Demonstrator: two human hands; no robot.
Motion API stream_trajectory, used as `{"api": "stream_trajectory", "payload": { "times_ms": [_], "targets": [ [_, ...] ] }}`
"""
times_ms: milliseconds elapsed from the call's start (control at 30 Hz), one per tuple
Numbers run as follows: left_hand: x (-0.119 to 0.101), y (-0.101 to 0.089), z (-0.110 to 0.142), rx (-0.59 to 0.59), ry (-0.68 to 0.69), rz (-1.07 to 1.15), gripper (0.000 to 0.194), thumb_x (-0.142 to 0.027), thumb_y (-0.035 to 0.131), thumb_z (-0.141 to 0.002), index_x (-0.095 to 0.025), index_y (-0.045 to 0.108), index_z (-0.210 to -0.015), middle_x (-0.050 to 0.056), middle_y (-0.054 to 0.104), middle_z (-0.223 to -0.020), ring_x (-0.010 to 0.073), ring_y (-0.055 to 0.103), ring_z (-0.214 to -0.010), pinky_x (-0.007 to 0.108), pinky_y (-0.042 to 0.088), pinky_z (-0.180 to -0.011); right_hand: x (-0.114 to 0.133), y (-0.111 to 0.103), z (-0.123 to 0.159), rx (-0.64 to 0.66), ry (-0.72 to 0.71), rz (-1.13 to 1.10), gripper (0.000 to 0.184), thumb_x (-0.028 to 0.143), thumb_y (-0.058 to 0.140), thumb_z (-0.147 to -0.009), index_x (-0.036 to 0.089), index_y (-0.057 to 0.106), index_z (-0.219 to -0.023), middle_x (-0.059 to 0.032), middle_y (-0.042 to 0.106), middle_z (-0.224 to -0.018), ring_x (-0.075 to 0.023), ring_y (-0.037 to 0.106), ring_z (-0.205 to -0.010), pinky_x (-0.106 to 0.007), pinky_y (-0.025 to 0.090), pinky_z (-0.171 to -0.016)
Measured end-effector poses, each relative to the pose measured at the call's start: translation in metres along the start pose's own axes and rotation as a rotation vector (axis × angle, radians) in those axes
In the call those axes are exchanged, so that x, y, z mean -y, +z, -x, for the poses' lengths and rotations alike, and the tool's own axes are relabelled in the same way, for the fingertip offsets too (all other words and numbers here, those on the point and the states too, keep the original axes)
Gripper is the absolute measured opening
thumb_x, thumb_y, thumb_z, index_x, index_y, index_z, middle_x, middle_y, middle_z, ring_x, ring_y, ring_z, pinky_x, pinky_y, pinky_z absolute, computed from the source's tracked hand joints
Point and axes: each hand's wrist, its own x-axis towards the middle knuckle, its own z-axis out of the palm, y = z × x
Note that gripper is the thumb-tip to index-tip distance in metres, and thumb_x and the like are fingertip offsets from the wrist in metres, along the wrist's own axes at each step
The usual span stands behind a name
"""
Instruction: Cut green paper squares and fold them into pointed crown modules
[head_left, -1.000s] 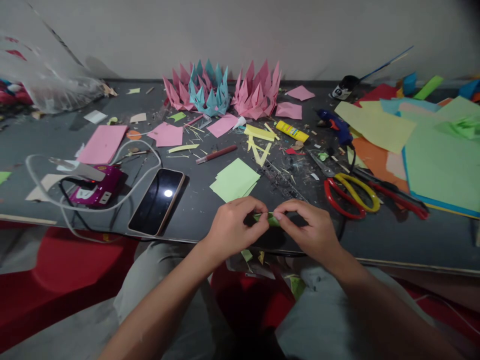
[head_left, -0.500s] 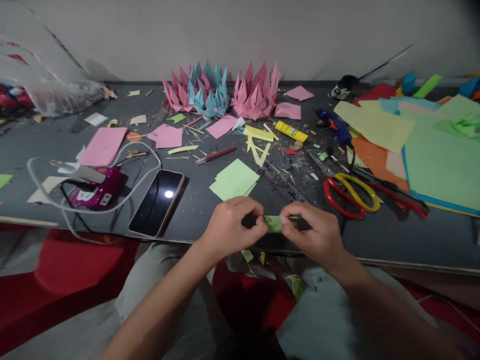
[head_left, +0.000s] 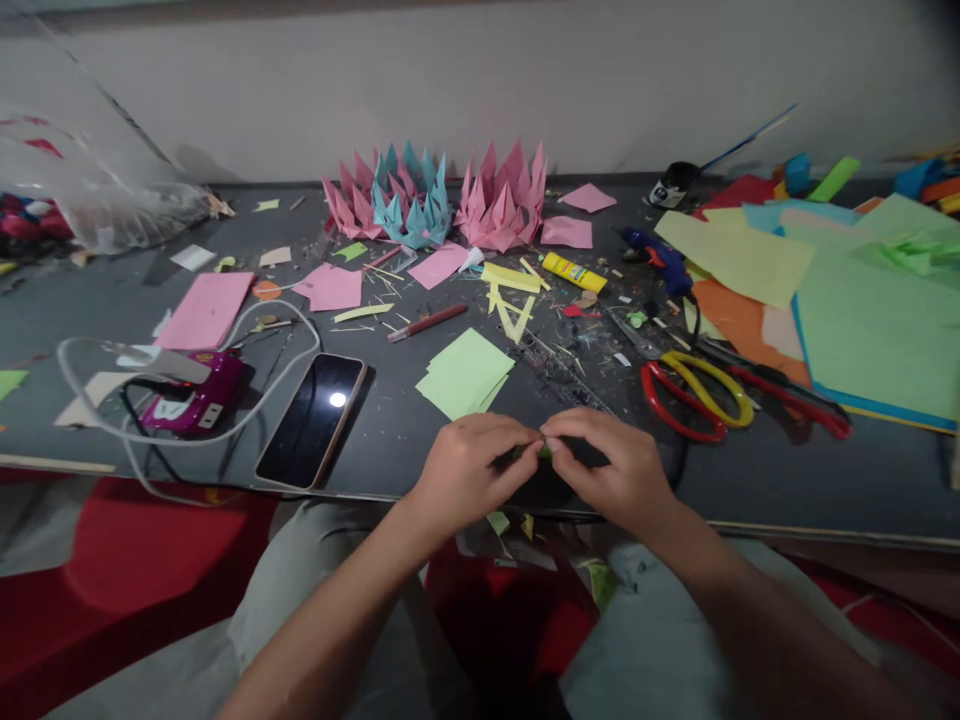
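Above the table (head_left: pixel 390 425), hands (head_left: pixel 469 465) (head_left: pixel 622 465) pinching green paper (head_left: pixel 545 452) have drawn together.

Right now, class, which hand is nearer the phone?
Left. The left hand is right of the phone; the right hand is farther right, beyond the left hand.

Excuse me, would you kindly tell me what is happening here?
A person's left hand and right hand pinch a piece of green paper, mostly hidden in their grip, near the front edge of the dark grey table. Pale green paper squares lie just beyond, and spiky pink and blue folded-paper ornaments stand at the back.
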Motion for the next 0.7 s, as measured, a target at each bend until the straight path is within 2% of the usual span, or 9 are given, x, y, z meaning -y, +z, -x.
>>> {"api": "stream_trajectory", "payload": {
  "times_ms": [133, 267, 400, 500, 600, 700],
  "targets": [
    [0.002, 0.002, 0.002, -0.051, 0.129, -0.164, 0.010, -0.016, 0.055, -0.081, -0.016, 0.065, -0.080, 0.003, 0.070, -0.073, 0.0136, 0.064, -0.065, 0.025, 0.050, -0.063, -0.001, 0.000, -0.002, -0.054, -0.026, 0.116, 0.014, 0.007, 0.050, -0.074, 0.021, 0.052, -0.075, -0.0010, 0.062, -0.068, -0.0136, 0.060, -0.065, -0.025, 0.048, -0.064],
    [-0.001, -0.001, 0.002, -0.070, 0.093, -0.124, 0.011, -0.015, 0.055, -0.080, -0.017, 0.065, -0.081, 0.004, 0.071, -0.074, 0.0135, 0.064, -0.065, 0.025, 0.051, -0.064, -0.002, -0.004, -0.004, -0.088, 0.068, 0.172, 0.013, 0.009, 0.049, -0.072, 0.022, 0.050, -0.071, 0.0002, 0.060, -0.063, -0.0137, 0.058, -0.060, -0.025, 0.046, -0.059],
    [-0.005, -0.005, 0.000, -0.096, -0.057, 0.018, 0.010, -0.015, 0.056, -0.080, -0.017, 0.066, -0.078, 0.004, 0.071, -0.074, 0.0135, 0.064, -0.067, 0.024, 0.051, -0.064, -0.005, -0.006, -0.004, -0.040, 0.220, 0.023, 0.007, 0.016, 0.050, -0.078, 0.021, 0.054, -0.081, -0.0025, 0.065, -0.075, -0.0154, 0.063, -0.069, -0.026, 0.050, -0.065],
    [-0.008, -0.007, -0.002, -0.157, -0.239, 0.119, 0.011, -0.017, 0.056, -0.080, -0.017, 0.066, -0.076, 0.003, 0.070, -0.073, 0.0126, 0.064, -0.067, 0.022, 0.051, -0.064, -0.007, -0.003, -0.001, 0.018, 0.304, -0.111, 0.023, 0.025, 0.058, -0.077, 0.020, 0.054, -0.099, -0.0052, 0.067, -0.087, -0.0164, 0.065, -0.076, -0.027, 0.053, -0.068],
    [-0.009, -0.006, -0.003, -0.175, -0.417, 0.215, 0.011, -0.019, 0.056, -0.080, -0.017, 0.066, -0.074, 0.002, 0.070, -0.072, 0.0120, 0.063, -0.065, 0.021, 0.051, -0.062, -0.008, 0.001, 0.002, 0.011, 0.300, -0.076, 0.037, 0.026, 0.063, -0.074, 0.020, 0.052, -0.109, -0.0060, 0.067, -0.092, -0.0170, 0.066, -0.078, -0.029, 0.054, -0.071],
    [-0.008, -0.005, -0.003, -0.166, -0.517, 0.321, 0.010, -0.021, 0.056, -0.079, -0.016, 0.065, -0.077, 0.002, 0.069, -0.073, 0.0116, 0.062, -0.064, 0.021, 0.050, -0.060, -0.008, 0.003, 0.003, 0.003, 0.223, 0.034, 0.035, 0.022, 0.060, -0.075, 0.020, 0.052, -0.110, -0.0055, 0.067, -0.091, -0.0163, 0.065, -0.076, -0.029, 0.054, -0.071]
  ]
}}
